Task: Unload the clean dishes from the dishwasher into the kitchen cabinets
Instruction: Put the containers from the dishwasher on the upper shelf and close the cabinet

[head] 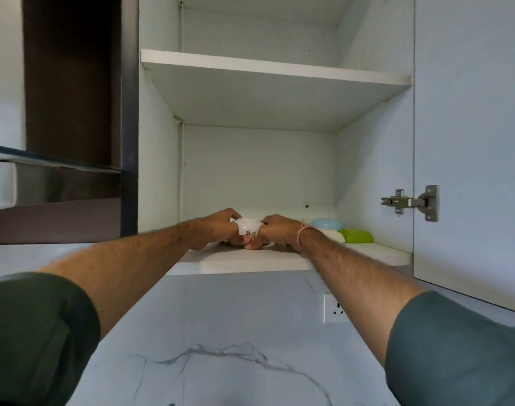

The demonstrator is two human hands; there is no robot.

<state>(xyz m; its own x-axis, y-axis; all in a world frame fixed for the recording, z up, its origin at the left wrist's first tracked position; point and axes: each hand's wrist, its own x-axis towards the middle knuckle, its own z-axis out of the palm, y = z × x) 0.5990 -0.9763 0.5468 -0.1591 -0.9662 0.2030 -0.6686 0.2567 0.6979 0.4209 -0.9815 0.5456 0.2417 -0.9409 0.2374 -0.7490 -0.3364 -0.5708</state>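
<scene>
Both hands, left hand (pixel 218 227) and right hand (pixel 275 231), each grip grasping the small white bowl (pixel 248 227), steady it low over the cabinet's bottom shelf (pixel 250 260), probably to set it gently left of the coloured dishes (pixel 342 233)

- A white wall socket (pixel 336 308) sits low and right of centre, set in the marble-patterned wall (pixel 235 332) with grey veins.
- A metal hinge (pixel 410 203) sits at the right, joining the open door (pixel 470 142).
- A dark brown panel (pixel 68 77) fills the upper left.
- A steel-coloured hood (pixel 45 177) juts out at mid left.
</scene>
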